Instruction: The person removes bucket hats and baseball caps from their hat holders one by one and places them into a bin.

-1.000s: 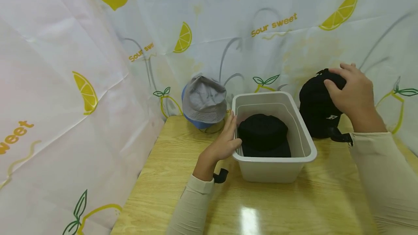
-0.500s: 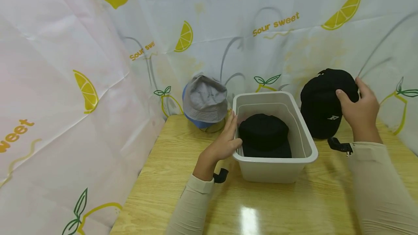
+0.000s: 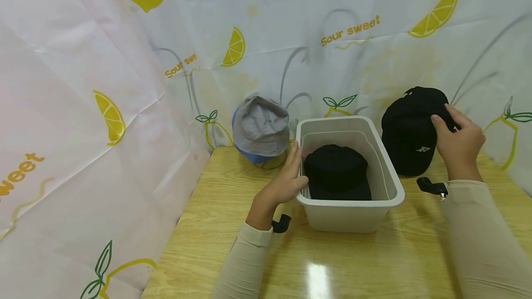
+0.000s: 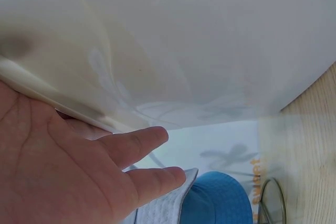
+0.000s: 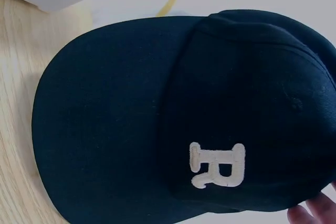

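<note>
My right hand point(image 3: 459, 140) pinches the right side of a black baseball cap point(image 3: 409, 137), right of the bin. The cap is upright, brim down toward the table, with a white letter R on its front point(image 5: 218, 163). Only the fingertips point(image 5: 315, 212) show in the right wrist view. My left hand point(image 3: 284, 176) rests against the left side of a light grey plastic bin point(image 3: 342, 216), its fingers straight along the rim. From the left wrist, the palm point(image 4: 58, 166) and two straight fingers show beside the bin wall point(image 4: 199, 40). Inside the bin lies another black cap point(image 3: 336, 170).
A grey bucket hat point(image 3: 262, 121) with a blue hat point(image 4: 220, 200) under it stands left of the bin, above a wire loop point(image 4: 273, 198). White lemon-printed cloth point(image 3: 257, 13) hangs behind and left of the wooden table point(image 3: 232, 197).
My right hand has shifted from over the top of the black cap to its right side, fingers now pinching it there. The cap has hardly moved. My left hand and the bin stay put.
</note>
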`<state>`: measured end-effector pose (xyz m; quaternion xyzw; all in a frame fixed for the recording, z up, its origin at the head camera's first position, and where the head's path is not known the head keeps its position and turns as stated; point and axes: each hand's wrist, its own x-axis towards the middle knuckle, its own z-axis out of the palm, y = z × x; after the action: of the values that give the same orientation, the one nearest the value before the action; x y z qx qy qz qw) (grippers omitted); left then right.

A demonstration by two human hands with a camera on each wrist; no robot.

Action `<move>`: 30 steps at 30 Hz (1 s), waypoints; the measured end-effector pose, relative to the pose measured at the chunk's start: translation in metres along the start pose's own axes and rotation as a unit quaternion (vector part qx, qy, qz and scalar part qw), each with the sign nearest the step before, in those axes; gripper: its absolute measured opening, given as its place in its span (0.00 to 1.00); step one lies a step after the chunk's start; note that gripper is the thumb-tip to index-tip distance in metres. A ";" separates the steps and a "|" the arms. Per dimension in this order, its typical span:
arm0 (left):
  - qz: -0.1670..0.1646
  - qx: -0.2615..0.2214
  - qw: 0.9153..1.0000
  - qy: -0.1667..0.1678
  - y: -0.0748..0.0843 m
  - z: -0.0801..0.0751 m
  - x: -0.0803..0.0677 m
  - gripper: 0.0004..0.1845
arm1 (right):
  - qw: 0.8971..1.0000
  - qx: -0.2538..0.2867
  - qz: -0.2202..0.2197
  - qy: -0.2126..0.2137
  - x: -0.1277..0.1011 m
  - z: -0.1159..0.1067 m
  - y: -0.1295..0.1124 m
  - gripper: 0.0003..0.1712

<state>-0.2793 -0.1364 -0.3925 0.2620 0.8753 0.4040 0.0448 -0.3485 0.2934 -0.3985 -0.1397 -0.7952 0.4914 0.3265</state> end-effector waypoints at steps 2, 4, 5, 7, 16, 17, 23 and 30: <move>0.001 0.000 1.000 0.000 0.000 0.000 0.000 0.51 | 1.000 -0.006 -0.007 0.008 0.001 -0.001 0.000 0.27; 0.000 0.001 1.000 0.000 0.001 0.000 0.001 0.51 | 1.000 -0.008 -0.015 0.015 0.001 -0.002 -0.001 0.26; 0.000 0.001 1.000 0.000 0.001 0.000 0.001 0.51 | 1.000 -0.008 -0.016 0.018 0.002 -0.003 -0.002 0.26; 0.002 0.002 1.000 0.000 0.001 0.000 0.001 0.51 | 0.999 -0.003 -0.019 0.026 0.003 -0.004 -0.004 0.25; 0.007 -0.007 1.000 0.002 -0.001 0.001 0.000 0.51 | 0.999 0.017 -0.016 0.027 0.006 -0.011 -0.019 0.25; 0.007 -0.007 1.000 0.003 -0.001 0.001 0.000 0.51 | 0.999 0.020 -0.016 0.026 0.006 -0.012 -0.020 0.24; 0.006 -0.005 1.000 0.002 0.000 0.001 0.000 0.51 | 0.999 0.027 -0.006 0.023 0.006 -0.017 -0.029 0.23; 0.005 -0.003 1.000 -0.001 0.000 0.001 0.000 0.51 | 0.999 0.023 -0.020 0.034 0.008 -0.020 -0.030 0.23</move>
<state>-0.2796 -0.1360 -0.3930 0.2665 0.8727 0.4066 0.0440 -0.3382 0.2974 -0.3628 -0.1329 -0.7750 0.4976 0.3663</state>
